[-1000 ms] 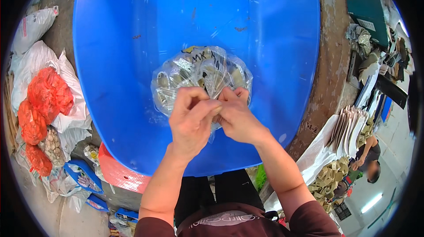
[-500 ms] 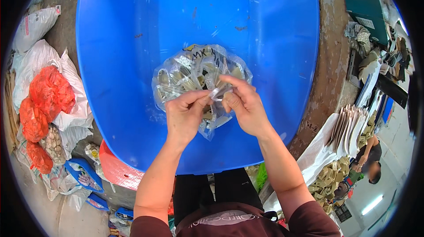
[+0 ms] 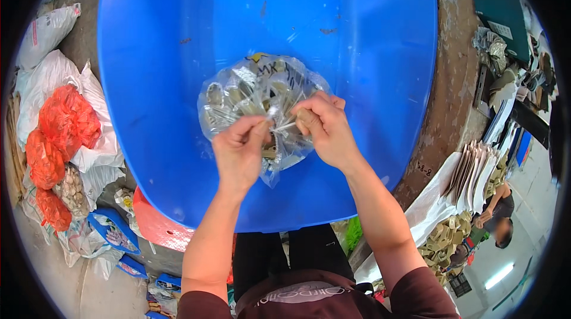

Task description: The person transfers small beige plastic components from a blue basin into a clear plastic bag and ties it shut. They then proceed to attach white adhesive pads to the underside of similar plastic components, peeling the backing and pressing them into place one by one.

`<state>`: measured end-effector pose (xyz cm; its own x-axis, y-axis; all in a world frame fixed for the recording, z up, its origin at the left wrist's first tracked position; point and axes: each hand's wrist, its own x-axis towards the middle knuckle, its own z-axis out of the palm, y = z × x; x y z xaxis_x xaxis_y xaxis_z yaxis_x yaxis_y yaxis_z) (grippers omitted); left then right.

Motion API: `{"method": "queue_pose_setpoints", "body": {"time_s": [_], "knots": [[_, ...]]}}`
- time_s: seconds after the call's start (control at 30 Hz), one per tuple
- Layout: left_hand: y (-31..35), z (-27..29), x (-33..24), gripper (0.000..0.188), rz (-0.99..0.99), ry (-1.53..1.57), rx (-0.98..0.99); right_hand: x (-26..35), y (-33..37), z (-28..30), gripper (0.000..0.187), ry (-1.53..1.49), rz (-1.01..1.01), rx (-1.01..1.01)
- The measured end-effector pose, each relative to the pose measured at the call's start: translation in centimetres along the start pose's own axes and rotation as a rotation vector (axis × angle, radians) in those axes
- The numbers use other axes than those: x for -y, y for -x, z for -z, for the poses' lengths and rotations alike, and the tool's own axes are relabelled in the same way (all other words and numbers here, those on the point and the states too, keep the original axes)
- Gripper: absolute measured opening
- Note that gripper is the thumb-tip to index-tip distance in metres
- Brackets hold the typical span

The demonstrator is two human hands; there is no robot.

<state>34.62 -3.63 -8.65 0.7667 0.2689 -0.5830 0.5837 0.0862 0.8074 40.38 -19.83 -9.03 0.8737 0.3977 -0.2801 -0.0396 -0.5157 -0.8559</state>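
A clear plastic bag (image 3: 231, 100) with dark marks on it, filled with beige pieces, sits in a large blue plastic tub (image 3: 267, 27). Its gathered neck lies between my hands. A thin white tie (image 3: 286, 126) stretches across that neck. My left hand (image 3: 241, 148) is closed in a pinch at the left end of the tie, against the crumpled plastic. On the other side, my right hand (image 3: 328, 129) is closed with thumb and forefinger pinching the tie's right end. Whether the tie is knotted is too small to tell.
Orange-red bags (image 3: 66, 117) and white sacks (image 3: 47, 78) lie left of the tub. A pink-red basin (image 3: 157, 224) is tucked under its lower left edge. At right are stacked flat sheets (image 3: 467, 176), a pile of beige pieces (image 3: 446, 239) and another person (image 3: 496, 215).
My hands have moved apart, the left one to the left and the right one slightly right and up. The white tie is drawn straighter between them. The bag has shifted slightly left.
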Motion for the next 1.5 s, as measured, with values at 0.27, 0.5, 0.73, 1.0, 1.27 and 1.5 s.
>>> {"method": "queue_pose_setpoints", "body": {"time_s": [0.27, 0.5, 0.73, 1.0, 1.27, 1.5], "knots": [[-0.1, -0.4, -1.4, 0.016, -0.388, -0.505, 0.112, 3.2, -0.1, -1.5, 0.005, -0.268, 0.084, -0.142], [0.1, -1.3, -0.5, 0.014, -0.308, -0.211, 0.015, 4.5, -2.1, -1.8, 0.012, -0.218, 0.202, -0.041], [-0.4, 0.4, -2.0, 0.020, -0.213, -0.359, 0.137, 3.3, -0.3, -0.7, 0.016, 0.485, 0.279, -0.011], [-1.0, 1.3, -2.1, 0.029, -0.079, -0.287, 0.225, 3.0, -0.2, -0.8, 0.009, 0.549, 0.291, -0.027], [-1.5, 1.8, -2.9, 0.013, 0.108, -0.124, 0.287, 2.7, 1.9, 0.0, 0.013, 0.256, 0.173, 0.059], [-1.2, 1.4, -2.9, 0.010, 0.195, -0.046, 0.249, 2.5, 2.3, -0.3, 0.007, 0.388, 0.124, 0.040]]}}
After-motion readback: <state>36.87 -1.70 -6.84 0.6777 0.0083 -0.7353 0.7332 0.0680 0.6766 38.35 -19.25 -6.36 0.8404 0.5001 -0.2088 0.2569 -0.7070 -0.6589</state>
